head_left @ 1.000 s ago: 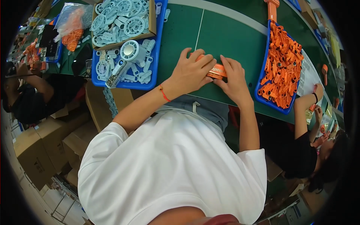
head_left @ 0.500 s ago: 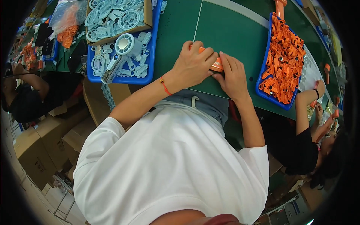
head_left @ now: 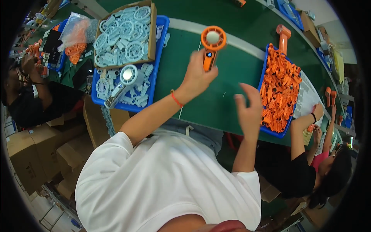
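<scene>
Grips an orange handheld fan (head_left: 213, 48) by the handle in the left hand (head_left: 198, 75), curled narrow around the near part, with the round head toward the far side and a small lit display facing up. Holds it over the middle of the green table (head_left: 228, 83); cannot tell from this view if touching the tabletop. Holds nothing visible in the blurred right hand (head_left: 249, 110), spread wide between thumb and fingers, near the right blue tray (head_left: 278, 134). Has orange plastic parts (head_left: 280, 89) heaped in that tray, with a second orange handheld fan (head_left: 284, 40) at the far end. Has, at left, the left blue tray (head_left: 152, 87), bearing a cardboard box (head_left: 153, 29) of pale blue plastic parts (head_left: 127, 29) and, nearer, a pale blue handheld fan (head_left: 123, 85) lying slantwise. Wears a red string bracelet (head_left: 177, 99) on the left wrist.
</scene>
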Available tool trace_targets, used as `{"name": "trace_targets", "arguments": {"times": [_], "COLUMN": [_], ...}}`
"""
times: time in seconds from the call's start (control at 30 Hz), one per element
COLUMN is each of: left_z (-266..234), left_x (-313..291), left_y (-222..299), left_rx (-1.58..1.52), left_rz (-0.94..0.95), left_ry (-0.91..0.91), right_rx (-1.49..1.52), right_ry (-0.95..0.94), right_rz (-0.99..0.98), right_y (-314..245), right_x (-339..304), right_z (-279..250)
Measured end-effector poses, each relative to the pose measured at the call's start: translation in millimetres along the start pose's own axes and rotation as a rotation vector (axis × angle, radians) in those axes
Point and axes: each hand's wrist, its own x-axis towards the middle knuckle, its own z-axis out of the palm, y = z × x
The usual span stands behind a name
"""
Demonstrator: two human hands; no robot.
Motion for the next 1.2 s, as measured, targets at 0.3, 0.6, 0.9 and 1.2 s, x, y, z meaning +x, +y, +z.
{"name": "trace_targets", "arguments": {"times": [0.3,0.6,0.9,1.2], "left_z": [-38,80,137,32], "left_x": [285,315,321,179], "left_y": [-46,19,-1,49], "left_rx": [0.806,0.866,0.650,-0.177], "left_rz": [-0.103,0.125,-0.194,0.252], "left_ry": [0.476,-0.119,0.154,0.147], "right_rx": [-0.640,-0.583,-0.566,-0.510], "right_ry": [0.036,0.163,0.195,0.285], "right_rz": [0.263,0.170,0.232,0.242], "right_y": [81,78,87,105], "right_x": [3,8,-2,-4], "right_z": [-29,-24,-19,-41]}}
